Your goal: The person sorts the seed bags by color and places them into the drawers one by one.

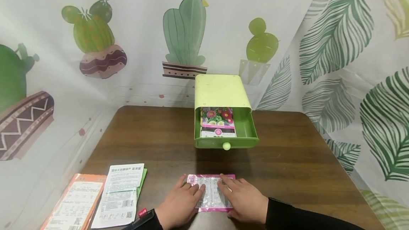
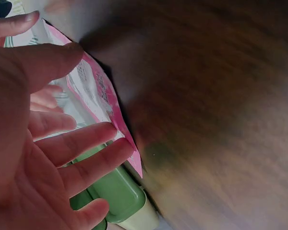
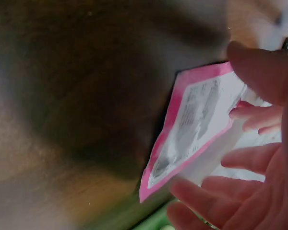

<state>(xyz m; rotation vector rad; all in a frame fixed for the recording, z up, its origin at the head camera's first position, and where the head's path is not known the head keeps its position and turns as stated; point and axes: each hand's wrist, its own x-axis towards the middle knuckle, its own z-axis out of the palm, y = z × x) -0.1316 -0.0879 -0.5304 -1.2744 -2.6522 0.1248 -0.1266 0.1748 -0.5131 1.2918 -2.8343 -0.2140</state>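
A packet with a pink border and a white printed label (image 1: 211,194) lies flat on the table in front of me. My left hand (image 1: 180,203) touches its left side, and in the left wrist view the fingers are extended against the packet's edge. On the packet's right side rests my right hand (image 1: 244,200), fingers loosely outstretched. Beyond the hands stands a yellow-green box (image 1: 222,89) with its green drawer (image 1: 211,143) pulled out. A flower-picture packet (image 1: 218,120) lies in the drawer's left part.
At the table's left front lie a white printed packet (image 1: 119,194) over something green (image 1: 142,182) and an orange-edged packet (image 1: 76,201). The drawer's round knob (image 1: 226,146) faces me. A patterned cloth (image 1: 143,38) hangs behind and beside the wooden table (image 1: 297,162).
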